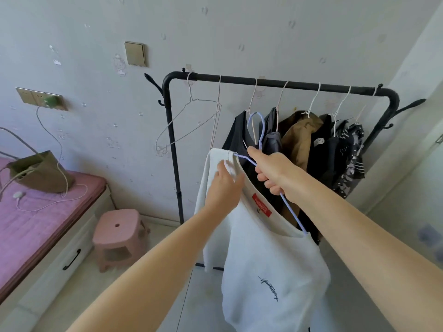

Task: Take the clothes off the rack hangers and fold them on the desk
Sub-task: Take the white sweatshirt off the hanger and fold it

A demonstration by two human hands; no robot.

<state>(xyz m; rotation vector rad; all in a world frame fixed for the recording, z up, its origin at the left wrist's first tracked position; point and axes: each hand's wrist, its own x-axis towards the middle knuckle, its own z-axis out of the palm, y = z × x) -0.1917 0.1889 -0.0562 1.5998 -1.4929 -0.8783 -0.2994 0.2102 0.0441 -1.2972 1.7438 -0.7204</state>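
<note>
A white sweatshirt (268, 267) with a red neck label hangs on a lilac wire hanger (260, 130) that is off the black clothes rack (263, 82). My right hand (271, 171) grips the hanger's wire just below its hook. My left hand (225, 185) pinches the sweatshirt's shoulder at the collar edge. Behind them, several dark and brown garments (302, 144) hang on wire hangers on the rack's right half. An empty wire hanger (189, 121) dangles at the rack's left end.
A pink plastic stool (118, 236) stands on the floor left of the rack. A bed with a purple cover (36, 212) carries an olive bag (40, 173) and a white cable. The wall is close behind the rack.
</note>
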